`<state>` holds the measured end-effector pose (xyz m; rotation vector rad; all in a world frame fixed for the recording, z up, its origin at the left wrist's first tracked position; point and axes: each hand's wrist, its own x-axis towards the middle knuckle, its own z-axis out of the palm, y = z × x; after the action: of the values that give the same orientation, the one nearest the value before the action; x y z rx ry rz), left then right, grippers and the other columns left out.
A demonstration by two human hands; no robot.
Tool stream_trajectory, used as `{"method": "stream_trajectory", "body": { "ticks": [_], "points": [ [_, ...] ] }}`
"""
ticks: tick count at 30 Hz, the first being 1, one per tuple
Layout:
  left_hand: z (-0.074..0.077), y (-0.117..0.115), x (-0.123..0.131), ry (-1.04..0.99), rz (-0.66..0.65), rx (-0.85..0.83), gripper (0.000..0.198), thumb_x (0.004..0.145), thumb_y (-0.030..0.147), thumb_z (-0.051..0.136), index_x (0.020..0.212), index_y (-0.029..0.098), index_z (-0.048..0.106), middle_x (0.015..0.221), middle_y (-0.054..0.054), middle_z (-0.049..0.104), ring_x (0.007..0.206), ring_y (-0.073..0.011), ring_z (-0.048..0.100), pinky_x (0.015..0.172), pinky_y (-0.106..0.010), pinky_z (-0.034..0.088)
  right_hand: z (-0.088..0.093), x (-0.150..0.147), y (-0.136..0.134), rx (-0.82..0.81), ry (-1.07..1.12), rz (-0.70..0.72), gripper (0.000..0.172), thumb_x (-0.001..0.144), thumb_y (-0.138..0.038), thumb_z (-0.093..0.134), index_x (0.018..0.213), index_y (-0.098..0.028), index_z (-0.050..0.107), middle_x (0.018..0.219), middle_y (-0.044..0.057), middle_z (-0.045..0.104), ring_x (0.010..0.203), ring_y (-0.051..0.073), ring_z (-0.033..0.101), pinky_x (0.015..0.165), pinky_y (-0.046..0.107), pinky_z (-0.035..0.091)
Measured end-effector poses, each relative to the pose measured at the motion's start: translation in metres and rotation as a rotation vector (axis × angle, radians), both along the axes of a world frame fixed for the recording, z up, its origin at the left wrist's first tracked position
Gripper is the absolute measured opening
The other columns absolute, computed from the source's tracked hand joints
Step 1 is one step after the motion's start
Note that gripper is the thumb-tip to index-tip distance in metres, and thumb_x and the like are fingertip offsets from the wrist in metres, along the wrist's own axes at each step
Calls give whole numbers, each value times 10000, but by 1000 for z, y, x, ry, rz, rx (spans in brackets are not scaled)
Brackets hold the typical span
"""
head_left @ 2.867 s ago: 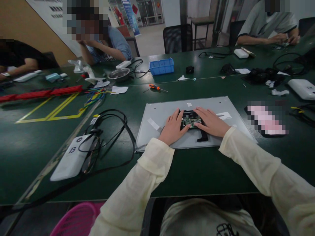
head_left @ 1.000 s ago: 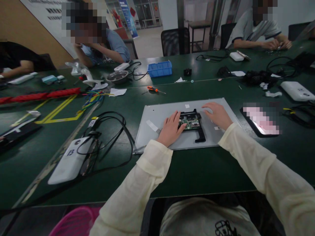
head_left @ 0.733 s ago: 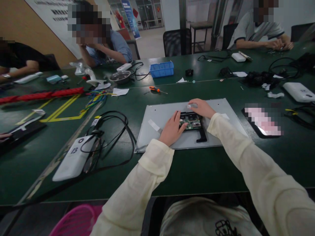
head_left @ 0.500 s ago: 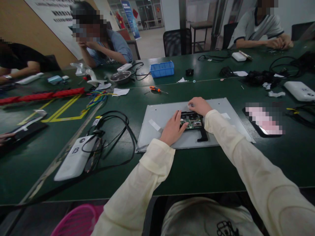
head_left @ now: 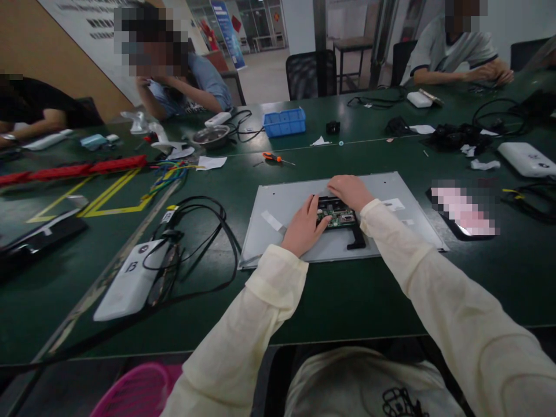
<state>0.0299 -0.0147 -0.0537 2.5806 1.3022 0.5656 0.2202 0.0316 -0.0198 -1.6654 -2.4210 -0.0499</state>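
A flat grey panel [head_left: 299, 250] lies on the green table in front of me. On its middle sits a green circuit board [head_left: 333, 218] in a black plastic frame [head_left: 357, 238], with one arm of the frame jutting toward me. My left hand [head_left: 302, 226] rests on the frame's left side, fingers stretched and thumb apart over the board's edge. Bent over the frame's far edge, my right hand [head_left: 351, 191] has its fingertips closed near a small pale piece, too small to name. Whitish tape strips [head_left: 272, 220] are stuck on the panel.
An orange screwdriver [head_left: 273, 157], a blue basket [head_left: 284, 123] and a metal bowl [head_left: 211, 136] lie beyond the panel. A phone [head_left: 463, 214] is to its right. A white power bank [head_left: 130, 281] with looped black cables sits left. Several people sit around the table.
My right hand has shifted slightly left and turned, its knuckles now over the fingertips. My left hand stays on the frame. At the far left, another person's hand has gone from view.
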Motion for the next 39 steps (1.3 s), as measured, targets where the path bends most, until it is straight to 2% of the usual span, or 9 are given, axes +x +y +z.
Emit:
{"method": "stream_trajectory", "body": {
  "ticks": [4, 14, 19, 24, 30, 34, 39],
  "points": [
    [-1, 0, 0, 8, 6, -1, 679, 970, 496, 334, 1484, 71, 208, 1532, -218, 285, 1397, -292, 340, 1122, -439, 329, 3, -10, -7, -16, -21, 83, 342, 981, -265, 396, 973, -121, 706, 1008, 168, 702, 986, 250, 623, 790, 313, 391],
    [-1, 0, 0, 14, 2, 3, 677, 972, 509, 314, 1484, 78, 213, 1527, -215, 295, 1388, -297, 354, 1111, -445, 338, 1, -18, -11, -34, -16, 61, 328, 969, -214, 399, 1024, -128, 710, 1030, 159, 705, 1000, 254, 626, 778, 319, 404],
    [-3, 1, 0, 13, 3, 12, 668, 971, 501, 329, 1484, 89, 214, 1521, -213, 307, 1390, -289, 354, 1110, -441, 341, 1, -18, -10, -37, -4, 64, 317, 964, -203, 410, 997, -99, 707, 1015, 184, 700, 1005, 268, 622, 809, 329, 399],
    [-4, 1, 0, 13, 6, 20, 670, 970, 502, 336, 1482, 87, 219, 1517, -213, 315, 1383, -292, 364, 1112, -441, 338, -1, -15, -8, -67, 30, 82, 301, 962, -208, 421, 1047, -124, 697, 1065, 151, 695, 1036, 237, 611, 837, 298, 407],
    [-2, 0, 0, 5, 7, 21, 669, 971, 507, 331, 1485, 94, 221, 1521, -210, 309, 1385, -296, 360, 1104, -442, 348, 0, -14, -12, -90, 73, 85, 276, 933, -201, 467, 1098, -128, 676, 1123, 158, 681, 1057, 236, 602, 900, 308, 412],
    [-1, -1, 0, 4, 8, 22, 670, 973, 507, 327, 1486, 90, 220, 1530, -215, 287, 1395, -294, 345, 1109, -439, 339, 4, 0, -20, -77, 120, 78, 307, 924, -205, 468, 1159, -127, 648, 1193, 156, 660, 1108, 254, 590, 957, 352, 414],
    [-1, -1, 0, 12, 13, 19, 670, 971, 514, 326, 1490, 104, 214, 1548, -206, 255, 1416, -286, 308, 1120, -431, 325, 4, 53, -40, -33, 274, 9, 325, 890, -243, 497, 1146, -132, 665, 1194, 134, 671, 1143, 273, 587, 1022, 412, 408]
  ]
}}
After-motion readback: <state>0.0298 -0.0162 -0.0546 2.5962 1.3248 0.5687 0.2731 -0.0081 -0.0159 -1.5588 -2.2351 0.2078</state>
